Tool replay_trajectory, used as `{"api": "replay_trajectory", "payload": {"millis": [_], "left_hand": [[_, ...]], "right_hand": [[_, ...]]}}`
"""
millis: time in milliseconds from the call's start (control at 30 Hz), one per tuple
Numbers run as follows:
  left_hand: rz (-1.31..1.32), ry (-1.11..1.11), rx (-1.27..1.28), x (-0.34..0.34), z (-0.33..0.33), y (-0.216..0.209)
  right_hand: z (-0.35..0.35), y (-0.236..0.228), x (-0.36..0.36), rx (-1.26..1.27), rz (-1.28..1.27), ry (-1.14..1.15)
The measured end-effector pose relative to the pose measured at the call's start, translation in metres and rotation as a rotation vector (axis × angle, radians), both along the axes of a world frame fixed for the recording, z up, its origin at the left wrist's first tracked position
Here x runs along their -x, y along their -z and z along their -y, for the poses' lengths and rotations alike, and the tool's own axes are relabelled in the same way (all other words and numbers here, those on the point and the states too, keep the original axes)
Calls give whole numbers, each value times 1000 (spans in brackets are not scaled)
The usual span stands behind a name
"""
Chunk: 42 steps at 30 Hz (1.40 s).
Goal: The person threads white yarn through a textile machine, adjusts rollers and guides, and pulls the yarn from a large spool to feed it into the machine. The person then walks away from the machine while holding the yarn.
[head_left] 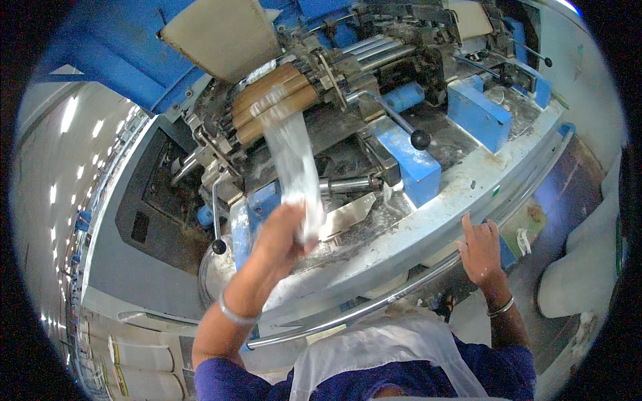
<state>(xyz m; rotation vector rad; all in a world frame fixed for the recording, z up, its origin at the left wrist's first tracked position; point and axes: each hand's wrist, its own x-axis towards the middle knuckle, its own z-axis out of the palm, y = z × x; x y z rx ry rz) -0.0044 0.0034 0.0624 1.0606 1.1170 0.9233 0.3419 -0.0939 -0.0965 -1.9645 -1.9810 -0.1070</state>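
My left hand (pixel 284 234) is closed around the lower end of a white strip of soft fibre (pixel 292 150). Upward from my fist the strip runs to a set of brown rollers (pixel 274 100) on the machine, where its upper end lies over them. The strip and my left fingers are partly smeared by motion. To the right, my right hand (pixel 479 250) is held near the machine's front edge and its metal rail (pixel 428 273). Its fingers are apart, the index one stretched out, and nothing shows in it.
Levers with black knobs (pixel 420 139) stick out toward me beside blue blocks (pixel 409 160). A raised beige cover (pixel 224 37) stands above the rollers. The pale front ledge (pixel 374 257) carries white lint. Large white cylinders stand at lower left (pixel 150 385) and right (pixel 572 287).
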Motion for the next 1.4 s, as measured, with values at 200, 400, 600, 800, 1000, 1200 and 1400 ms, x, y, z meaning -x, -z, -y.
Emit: {"api": "replay_trajectory", "payload": {"millis": [200,400,600,800,1000,1200,1400], "left_hand": [[-271,546,-29,46,100,-37],[-45,1109,-460,71,113,-43],[125,1303,-533,69,111,-36],[191,1024,-292,65,108,-39],[554,406,26,23,20,-24],[383,338,111,38,7,-13],[-308,109,-160,58,15,-20]], "right_hand": [[3,-4,3,-209,-90,-71],[-10,-49,58,-56,-1045,-435],[-91,-85,134,754,-2054,-717],[-133,-116,207,1190,-2315,-1085],[-139,-122,210,977,-2063,-1131],[-167,-111,199,807,-2019,-998],[-165,-101,178,798,-2027,-571]]}}
